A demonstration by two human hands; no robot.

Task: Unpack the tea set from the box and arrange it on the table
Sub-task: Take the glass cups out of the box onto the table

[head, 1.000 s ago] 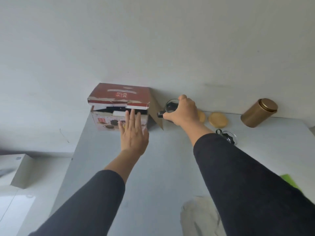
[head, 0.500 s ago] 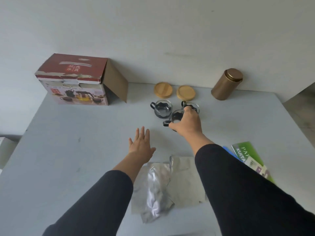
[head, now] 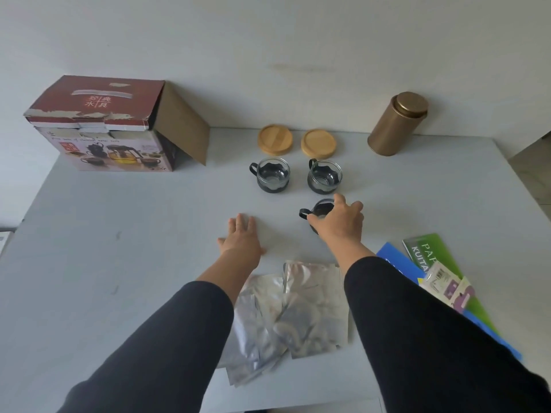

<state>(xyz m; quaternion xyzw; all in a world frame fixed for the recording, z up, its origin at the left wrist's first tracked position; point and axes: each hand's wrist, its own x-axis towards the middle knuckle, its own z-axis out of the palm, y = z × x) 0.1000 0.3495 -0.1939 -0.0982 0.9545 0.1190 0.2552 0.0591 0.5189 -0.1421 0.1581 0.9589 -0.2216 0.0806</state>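
A red tea set box (head: pixel 98 126) stands at the table's back left, its side flap hanging open. Two glass cups in black holders (head: pixel 272 175) (head: pixel 325 177) sit side by side mid-table, behind them two round wooden coasters (head: pixel 275 138) (head: pixel 318 143). My right hand (head: pixel 340 223) grips a third glass cup (head: pixel 320 210) from above, just in front of the right-hand cup; the cup's base is hidden by the hand. My left hand (head: pixel 242 238) lies flat on the grey table (head: pixel 119 234), fingers spread, holding nothing.
A gold cylindrical tin (head: pixel 398 124) stands at the back right by the wall. Silver foil pouches (head: pixel 286 317) lie near the front edge between my arms. Green and blue leaflets (head: pixel 432 263) with a small packet lie at the right.
My right hand carried a cup from the box to the middle of the table, in front of the two others. My left hand left the box and came down flat on the table.
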